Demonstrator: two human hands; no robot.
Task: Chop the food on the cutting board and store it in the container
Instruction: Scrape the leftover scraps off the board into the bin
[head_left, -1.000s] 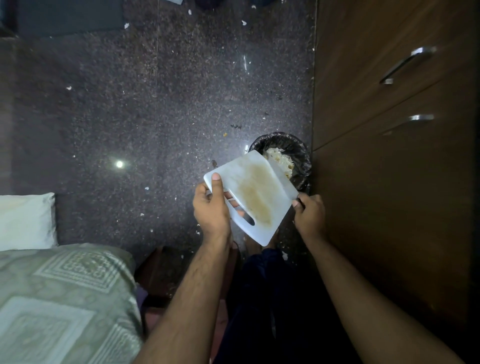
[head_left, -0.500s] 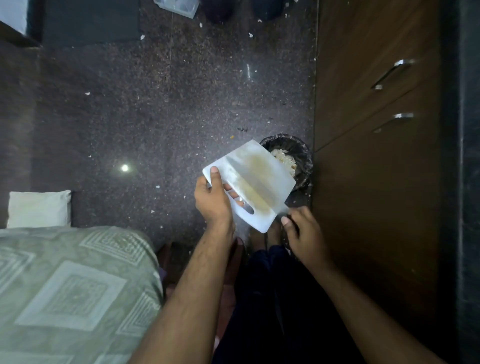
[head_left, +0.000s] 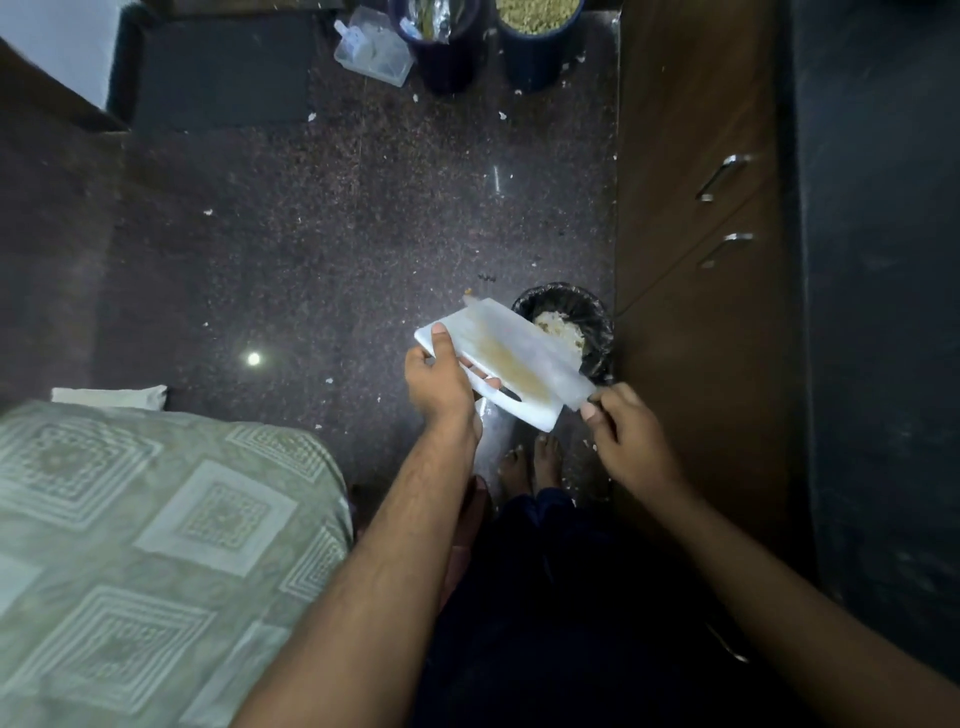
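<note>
At the centre of the frame the left hand (head_left: 435, 382) grips the near left edge of the stained white cutting board (head_left: 498, 358), which is tilted over a black-lined bin (head_left: 597, 325) with food scraps, and the right hand (head_left: 626, 439) pinches a blurred blade (head_left: 550, 364) lying across the board.

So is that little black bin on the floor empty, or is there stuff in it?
Not empty. The bin holds a pale heap of scraps, visible past the edge of the cutting board tilted over it. How deep the heap goes cannot be told.
</note>
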